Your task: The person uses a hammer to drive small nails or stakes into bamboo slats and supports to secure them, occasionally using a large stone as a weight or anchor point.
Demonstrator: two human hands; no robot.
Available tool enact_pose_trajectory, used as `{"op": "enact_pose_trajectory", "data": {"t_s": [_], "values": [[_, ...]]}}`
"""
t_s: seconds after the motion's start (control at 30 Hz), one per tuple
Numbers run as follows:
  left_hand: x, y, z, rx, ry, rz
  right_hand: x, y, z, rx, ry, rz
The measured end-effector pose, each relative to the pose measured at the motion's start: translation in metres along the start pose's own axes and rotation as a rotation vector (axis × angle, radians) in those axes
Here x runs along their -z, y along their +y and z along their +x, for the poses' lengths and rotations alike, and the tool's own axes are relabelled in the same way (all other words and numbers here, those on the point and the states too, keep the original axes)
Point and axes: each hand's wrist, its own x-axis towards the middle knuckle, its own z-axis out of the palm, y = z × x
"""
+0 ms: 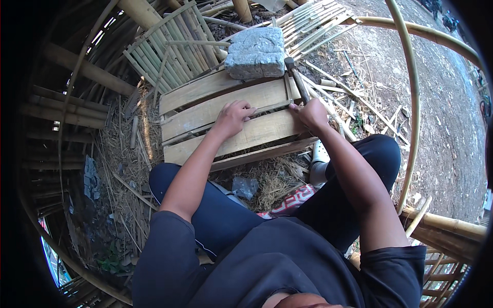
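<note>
A low crate of pale wooden slats stands before my knees, with gaps between its boards. My right hand is closed round the handle of a hammer at the crate's right end. The hammer's dark head points away from me, beside the grey block. My left hand rests on the middle slats, fingers curled together; whatever they may hold is hidden. A rough grey stone-like block sits on the crate's far edge. Next to the hammer, a thin strip lies across the slats.
Split-bamboo panels lean beyond the crate, with more bamboo strips at the far right. Straw and loose sticks cover the ground. Bamboo poles curve along the right side. A clear plastic piece lies between my legs.
</note>
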Motion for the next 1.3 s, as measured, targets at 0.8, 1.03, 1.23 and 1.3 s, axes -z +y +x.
{"op": "enact_pose_trajectory", "data": {"t_s": [0.8,1.03,1.23,1.3], "values": [[0.016,0.017,0.024,0.035,0.080,-0.202,-0.009,0.007,0.007,0.018,0.047,0.030],[-0.022,0.041,0.086,0.590,0.261,-0.278,0.004,-0.004,-0.003,-0.049,-0.021,0.065],[-0.072,0.057,0.115,0.843,0.458,0.042,0.006,-0.004,-0.005,-0.040,-0.027,0.067],[-0.084,0.058,0.114,0.806,0.507,0.162,0.006,-0.005,-0.006,-0.042,-0.037,0.073]]}}
